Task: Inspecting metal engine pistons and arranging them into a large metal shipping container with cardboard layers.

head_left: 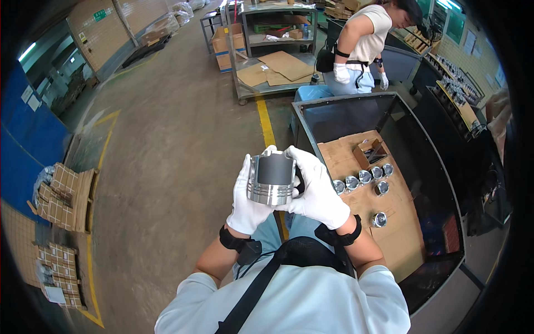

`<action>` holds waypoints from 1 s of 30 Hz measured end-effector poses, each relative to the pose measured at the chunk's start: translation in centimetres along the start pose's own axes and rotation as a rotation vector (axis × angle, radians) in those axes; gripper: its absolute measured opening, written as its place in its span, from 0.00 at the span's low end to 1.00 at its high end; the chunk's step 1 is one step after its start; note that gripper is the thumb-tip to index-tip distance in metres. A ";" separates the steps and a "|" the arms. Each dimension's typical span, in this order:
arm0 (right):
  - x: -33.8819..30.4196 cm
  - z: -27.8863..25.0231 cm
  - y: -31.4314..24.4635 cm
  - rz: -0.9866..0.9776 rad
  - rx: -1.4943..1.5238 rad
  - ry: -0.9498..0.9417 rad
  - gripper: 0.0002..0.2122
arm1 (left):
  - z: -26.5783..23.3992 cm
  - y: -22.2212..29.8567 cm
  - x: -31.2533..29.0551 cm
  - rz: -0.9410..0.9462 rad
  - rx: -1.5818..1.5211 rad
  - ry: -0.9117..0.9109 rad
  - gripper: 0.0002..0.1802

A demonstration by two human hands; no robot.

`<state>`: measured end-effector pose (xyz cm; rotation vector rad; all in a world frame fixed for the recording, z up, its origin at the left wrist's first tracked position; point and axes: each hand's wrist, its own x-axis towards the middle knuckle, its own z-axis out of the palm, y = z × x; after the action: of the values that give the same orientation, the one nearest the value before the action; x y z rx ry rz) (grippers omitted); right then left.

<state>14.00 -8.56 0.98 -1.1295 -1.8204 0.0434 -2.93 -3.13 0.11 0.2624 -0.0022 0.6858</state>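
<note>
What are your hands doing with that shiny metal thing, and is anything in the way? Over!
Left hand and right hand both gripping piston. Dark patch showing. Nothing visible blocking it. Open-topped bin alongside, right. Over.

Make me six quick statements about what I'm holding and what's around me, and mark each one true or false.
1. The left hand and right hand both hold one metal piston. True.
2. The hands are bare. False: white gloves cover them.
3. Similar pistons sit on a cardboard sheet inside the dark bin. True.
4. All the stacked cartons are on the right. False: stacked cartons stand at the far left.
5. Nobody else is in view. False: another person stands at the upper right, beyond the bin.
6. A yellow floor line shows beyond the held piston. True.
</note>
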 end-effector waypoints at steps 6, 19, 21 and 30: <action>0.4 -1.0 -1.0 0.109 0.103 -0.104 0.53 | 0.0 -0.7 0.1 0.323 0.381 0.330 0.34; 0.3 -1.5 -2.5 -0.092 -0.022 -0.008 0.39 | 0.6 -0.3 -0.7 0.396 0.333 0.166 0.37; 1.1 -1.7 -3.2 -0.129 -0.011 0.026 0.36 | -0.6 -0.4 -0.8 0.325 0.338 0.173 0.34; 0.1 -2.8 -2.1 -0.049 0.328 -0.185 0.46 | -1.6 0.9 0.1 -0.145 -0.162 -0.152 0.43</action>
<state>14.59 -10.84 3.57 -0.8715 -1.9169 0.4149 -3.56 -2.03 -1.26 0.1563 -0.1820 0.5166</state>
